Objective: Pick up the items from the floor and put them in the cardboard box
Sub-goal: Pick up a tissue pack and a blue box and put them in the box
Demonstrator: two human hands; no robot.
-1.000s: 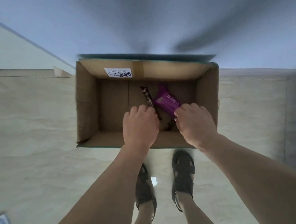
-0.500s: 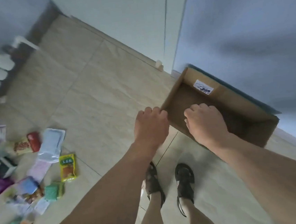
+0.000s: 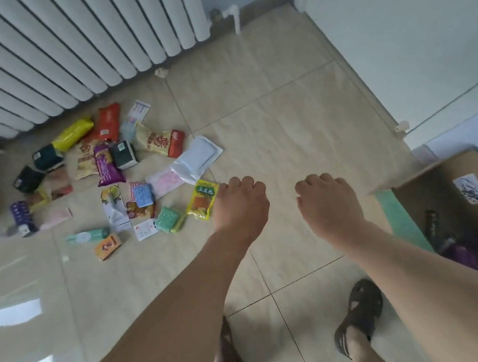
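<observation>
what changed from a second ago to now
Both hands came out of the cardboard box and the view swung left to the pile of packets. The left hand now hovers by the yellow packet, the right hand beside it. The purple packet stayed in the box.

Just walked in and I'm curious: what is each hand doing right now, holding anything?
Left hand: fingers curled downward, nothing visible in it, above the floor beside a yellow snack packet.
Right hand: fingers curled downward, nothing visible in it.
</observation>
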